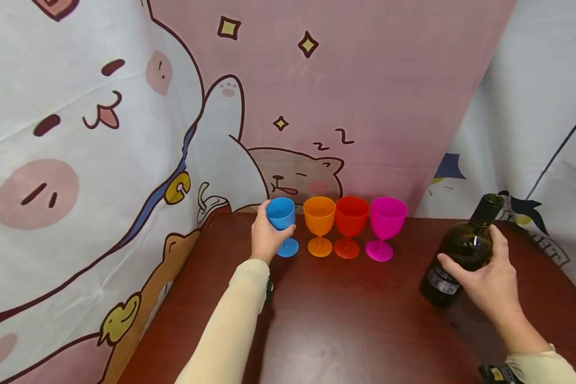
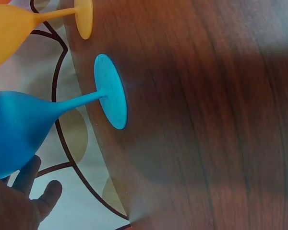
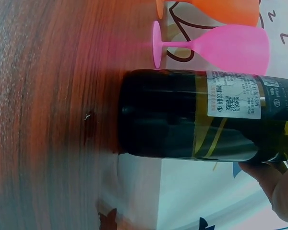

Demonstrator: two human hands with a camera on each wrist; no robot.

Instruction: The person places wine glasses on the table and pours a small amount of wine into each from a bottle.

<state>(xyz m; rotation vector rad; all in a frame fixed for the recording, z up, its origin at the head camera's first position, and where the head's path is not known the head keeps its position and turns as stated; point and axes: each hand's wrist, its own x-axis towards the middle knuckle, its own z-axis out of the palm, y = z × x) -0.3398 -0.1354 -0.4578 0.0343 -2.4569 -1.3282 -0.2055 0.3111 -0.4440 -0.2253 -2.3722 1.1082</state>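
A blue plastic goblet (image 1: 281,210) is at the left end of a row, in the grip of my left hand (image 1: 268,234). The thumb crosses the front of the bowl. In the left wrist view, the goblet's round foot (image 2: 111,91) shows close over the tabletop, and two fingertips (image 2: 49,195) reach past the bowl. My right hand (image 1: 492,282) holds a dark green wine bottle (image 1: 461,250) round its upper body, thumb on the near side. The open bottle mouth points up. A white printed label (image 3: 234,95) faces the right wrist camera.
Right of the blue goblet stand a yellow-orange goblet (image 1: 319,213), a red-orange goblet (image 1: 351,216) and a magenta goblet (image 1: 388,217), near the back edge of the brown wooden table (image 1: 345,320). A cartoon-printed cloth (image 1: 365,96) hangs behind and at the sides.
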